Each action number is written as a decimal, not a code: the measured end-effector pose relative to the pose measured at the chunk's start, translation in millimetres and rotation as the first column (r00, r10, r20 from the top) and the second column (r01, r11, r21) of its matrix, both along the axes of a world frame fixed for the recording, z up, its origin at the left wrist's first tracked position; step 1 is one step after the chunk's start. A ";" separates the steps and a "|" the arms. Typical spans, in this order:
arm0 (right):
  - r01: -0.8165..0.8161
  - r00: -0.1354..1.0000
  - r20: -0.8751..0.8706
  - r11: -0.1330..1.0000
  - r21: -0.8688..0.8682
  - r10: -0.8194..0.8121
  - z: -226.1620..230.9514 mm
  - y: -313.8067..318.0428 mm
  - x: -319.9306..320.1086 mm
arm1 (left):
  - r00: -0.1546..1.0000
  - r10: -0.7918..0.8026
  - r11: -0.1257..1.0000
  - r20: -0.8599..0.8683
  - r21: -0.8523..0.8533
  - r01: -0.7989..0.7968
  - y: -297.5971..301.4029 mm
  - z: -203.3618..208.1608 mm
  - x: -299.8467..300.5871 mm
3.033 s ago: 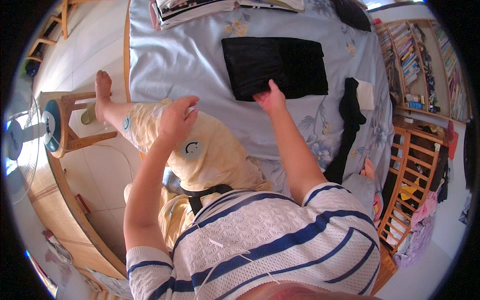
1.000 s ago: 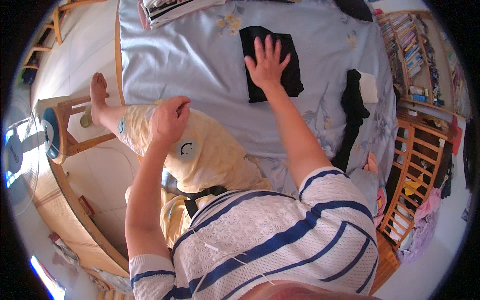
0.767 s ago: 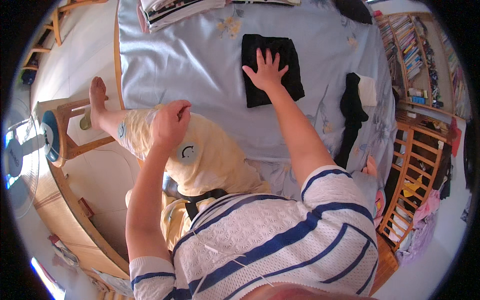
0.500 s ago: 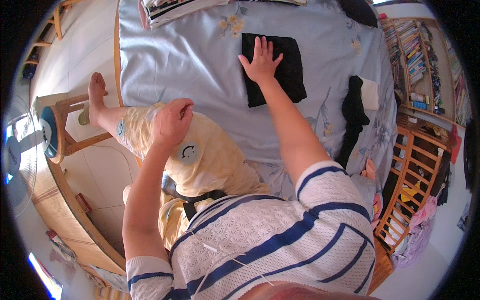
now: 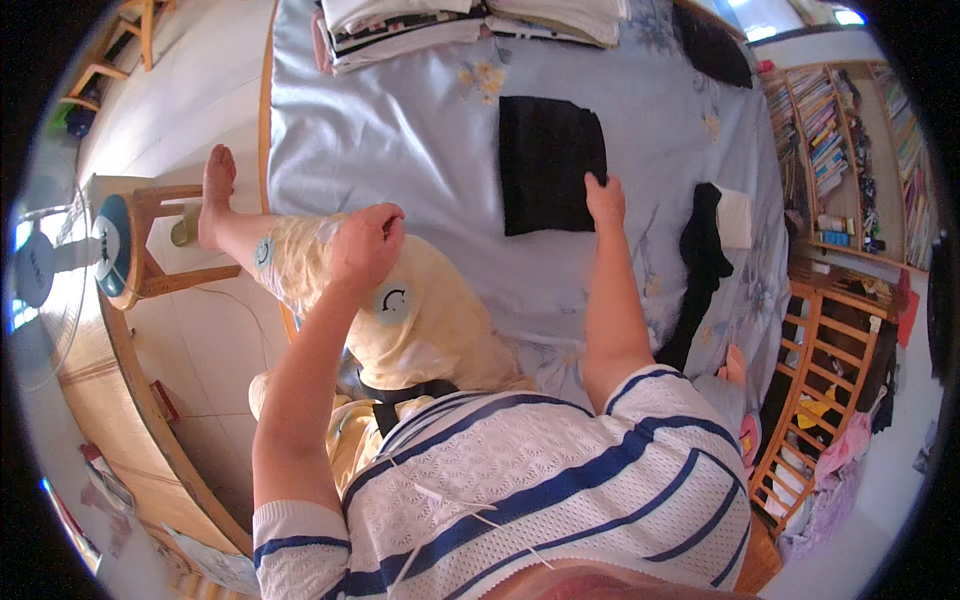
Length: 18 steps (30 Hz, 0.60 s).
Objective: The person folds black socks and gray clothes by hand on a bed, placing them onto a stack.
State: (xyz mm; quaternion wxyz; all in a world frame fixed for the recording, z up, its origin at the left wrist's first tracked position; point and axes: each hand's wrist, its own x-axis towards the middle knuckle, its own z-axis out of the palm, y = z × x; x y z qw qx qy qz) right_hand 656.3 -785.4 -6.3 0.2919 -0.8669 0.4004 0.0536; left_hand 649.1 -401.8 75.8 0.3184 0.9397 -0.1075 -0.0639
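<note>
A black folded garment (image 5: 548, 165) lies flat on the bed as a squarish bundle. My right hand (image 5: 605, 198) is closed on its right edge, thumb and fingers pinching the cloth near the lower corner. Over my bent knee, in yellow patterned trousers (image 5: 440, 320), rests my left hand (image 5: 368, 245). Its fingers are curled in, and nothing shows in them. To the right of the bundle lie a long crumpled black garment (image 5: 700, 260) and a white cloth (image 5: 735, 218).
Stacks of folded clothes (image 5: 400, 35) sit at the bed's far edge, with another dark item (image 5: 712, 48) at the far right. A bookshelf (image 5: 830, 150) and a wooden rack (image 5: 820, 380) stand right of the bed. On the left are a stool (image 5: 165, 240) and a fan (image 5: 45, 270).
My right hand has moved from lying spread on top of the black garment to its right edge, where it now grips the cloth. My left hand stays on the knee. The view has shifted slightly.
</note>
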 end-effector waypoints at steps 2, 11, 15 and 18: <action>0.013 0.999 -0.044 0.998 0.060 -0.010 -16.2 -27.3 -3.0 | 0.996 0.008 1.000 -0.092 0.012 -0.007 -9.2 13.2 4.6; 0.254 0.951 -0.154 0.399 0.881 -0.267 2.4 -32.6 -3.4 | 0.997 0.036 0.999 -0.071 0.002 -0.036 1.8 7.8 -4.1; 0.018 0.971 0.044 0.251 0.968 -0.236 18.6 -19.7 -12.5 | 1.000 -0.004 0.999 0.003 -0.046 0.004 -1.7 0.6 -8.9; -0.111 0.956 0.211 0.412 0.904 -0.204 55.7 1.1 -11.6 | 0.996 -0.059 0.995 0.064 -0.080 0.064 -1.5 -8.0 -10.6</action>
